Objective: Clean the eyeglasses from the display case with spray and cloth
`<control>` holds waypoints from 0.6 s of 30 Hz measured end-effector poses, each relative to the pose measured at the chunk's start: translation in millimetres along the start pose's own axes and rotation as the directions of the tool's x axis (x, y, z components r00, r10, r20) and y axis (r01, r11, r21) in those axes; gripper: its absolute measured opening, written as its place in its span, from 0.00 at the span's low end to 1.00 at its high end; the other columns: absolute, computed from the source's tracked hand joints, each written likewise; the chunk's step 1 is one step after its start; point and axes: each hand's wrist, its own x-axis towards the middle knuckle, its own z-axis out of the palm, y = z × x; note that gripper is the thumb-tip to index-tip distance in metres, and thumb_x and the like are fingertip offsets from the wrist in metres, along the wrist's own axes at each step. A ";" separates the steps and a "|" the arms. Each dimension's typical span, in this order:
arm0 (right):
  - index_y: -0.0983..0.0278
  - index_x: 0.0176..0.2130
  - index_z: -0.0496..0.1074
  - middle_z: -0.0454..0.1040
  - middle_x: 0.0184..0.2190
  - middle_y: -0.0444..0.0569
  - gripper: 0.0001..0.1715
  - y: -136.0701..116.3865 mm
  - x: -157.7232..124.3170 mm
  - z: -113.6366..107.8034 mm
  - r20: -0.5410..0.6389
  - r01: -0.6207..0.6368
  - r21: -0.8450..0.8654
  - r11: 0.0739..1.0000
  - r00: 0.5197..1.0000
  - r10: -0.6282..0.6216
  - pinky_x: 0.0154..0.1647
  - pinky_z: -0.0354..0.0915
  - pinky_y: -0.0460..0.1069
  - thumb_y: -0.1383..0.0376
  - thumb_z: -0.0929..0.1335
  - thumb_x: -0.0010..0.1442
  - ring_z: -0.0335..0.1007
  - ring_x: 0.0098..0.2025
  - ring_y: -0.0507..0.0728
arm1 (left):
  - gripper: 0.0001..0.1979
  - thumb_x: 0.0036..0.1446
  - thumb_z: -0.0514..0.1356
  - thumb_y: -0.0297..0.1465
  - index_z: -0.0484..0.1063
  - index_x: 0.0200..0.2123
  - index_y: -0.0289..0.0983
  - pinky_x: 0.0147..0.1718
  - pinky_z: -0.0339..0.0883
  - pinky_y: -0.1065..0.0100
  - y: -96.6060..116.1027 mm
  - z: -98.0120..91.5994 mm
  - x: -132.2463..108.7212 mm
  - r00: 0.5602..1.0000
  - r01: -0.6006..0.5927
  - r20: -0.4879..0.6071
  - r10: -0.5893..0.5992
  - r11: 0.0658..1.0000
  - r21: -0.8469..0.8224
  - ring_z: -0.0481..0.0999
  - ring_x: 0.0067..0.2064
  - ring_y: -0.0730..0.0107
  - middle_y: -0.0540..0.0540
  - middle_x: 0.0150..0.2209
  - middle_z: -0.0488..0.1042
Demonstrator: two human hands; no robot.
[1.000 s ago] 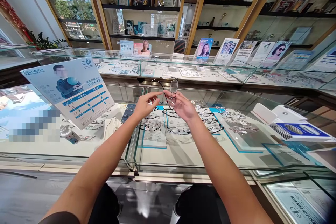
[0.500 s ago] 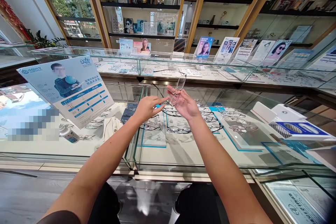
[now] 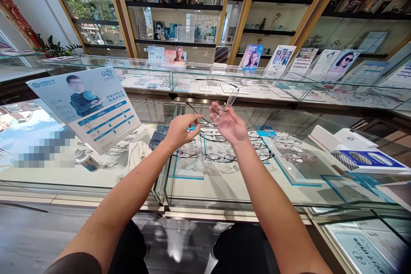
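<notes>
I hold a pair of thin-framed glasses in the air above a glass display counter. My right hand has its palm turned up with the frame resting across the fingers, one lens sticking up past them. My left hand pinches the dark temple arm at the left end of the frame. Under the glass below both hands lie several more pairs of glasses on white trays.
A slanted advertising board stands on the counter at the left, with a small spray bottle and a cloth beneath it. An open white and blue case sits at the right. A second glass counter and shelves run behind.
The glasses have tilted from upright to leaning right in my right hand, whose palm has opened upward. My left hand has stayed on the temple arm and moved slightly left.
</notes>
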 end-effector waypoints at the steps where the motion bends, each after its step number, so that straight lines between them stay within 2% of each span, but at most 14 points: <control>1: 0.54 0.34 0.76 0.84 0.55 0.42 0.13 -0.2 0.3 -1.1 -0.004 0.000 0.004 1.000 1.000 0.000 0.61 0.76 0.54 0.54 0.80 0.57 0.78 0.61 0.58 | 0.11 0.61 0.64 0.32 0.83 0.46 0.41 0.43 0.64 0.62 3.5 -2.1 1.3 0.999 0.023 -0.038 -0.024 1.000 -0.013 0.75 0.35 0.63 0.45 0.36 0.82; 4: 0.54 0.34 0.75 0.84 0.55 0.43 0.13 0.6 1.1 -3.9 -0.013 -0.007 0.003 1.000 1.000 0.007 0.60 0.77 0.54 0.54 0.80 0.58 0.78 0.61 0.58 | 0.01 0.55 0.65 0.30 0.78 0.32 0.40 0.42 0.65 0.61 25.5 -16.2 1.0 0.986 0.078 -0.141 -0.087 0.994 -0.071 0.72 0.33 0.63 0.45 0.31 0.78; 6: 0.54 0.33 0.75 0.85 0.54 0.43 0.14 1.7 1.9 -5.6 -0.014 -0.012 0.003 1.000 1.000 0.012 0.59 0.77 0.54 0.54 0.80 0.57 0.79 0.60 0.58 | 0.01 0.53 0.65 0.28 0.76 0.31 0.40 0.42 0.67 0.60 49.8 -33.1 -8.2 0.973 0.095 -0.198 -0.120 0.986 -0.136 0.73 0.34 0.62 0.45 0.32 0.78; 9: 0.54 0.34 0.77 0.85 0.53 0.42 0.14 2.5 3.2 -7.8 -0.008 -0.013 0.010 1.000 1.000 0.013 0.57 0.78 0.55 0.54 0.81 0.55 0.80 0.59 0.58 | 0.03 0.53 0.66 0.27 0.76 0.29 0.41 0.43 0.71 0.57 87.0 -65.9 -40.5 0.953 0.074 -0.281 -0.118 0.984 -0.162 0.77 0.37 0.59 0.44 0.32 0.80; 11: 0.53 0.34 0.77 0.86 0.52 0.41 0.12 2.2 3.8 -8.4 -0.008 -0.010 0.012 1.000 1.000 0.010 0.58 0.78 0.56 0.54 0.80 0.56 0.80 0.59 0.58 | 0.03 0.53 0.67 0.30 0.76 0.28 0.42 0.42 0.73 0.54 100.4 -89.0 -70.9 0.937 0.109 -0.317 -0.144 0.986 -0.124 0.79 0.36 0.56 0.44 0.31 0.81; 14: 0.53 0.33 0.77 0.86 0.51 0.41 0.10 2.2 3.7 -8.0 -0.010 -0.014 0.000 1.000 1.000 0.014 0.59 0.77 0.57 0.54 0.79 0.58 0.80 0.59 0.58 | 0.04 0.51 0.69 0.33 0.76 0.27 0.43 0.40 0.73 0.54 95.8 -122.6 -119.9 0.854 0.253 -0.454 -0.255 0.965 -0.065 0.79 0.35 0.56 0.45 0.29 0.80; 18: 0.52 0.34 0.78 0.86 0.52 0.41 0.09 4.5 2.5 -6.5 0.005 -0.017 -0.024 1.000 1.000 0.017 0.62 0.76 0.58 0.54 0.78 0.58 0.79 0.61 0.59 | 0.04 0.49 0.67 0.32 0.75 0.28 0.41 0.38 0.70 0.60 66.1 -165.1 -182.1 0.721 0.436 -0.595 -0.355 0.900 -0.009 0.77 0.35 0.61 0.47 0.30 0.79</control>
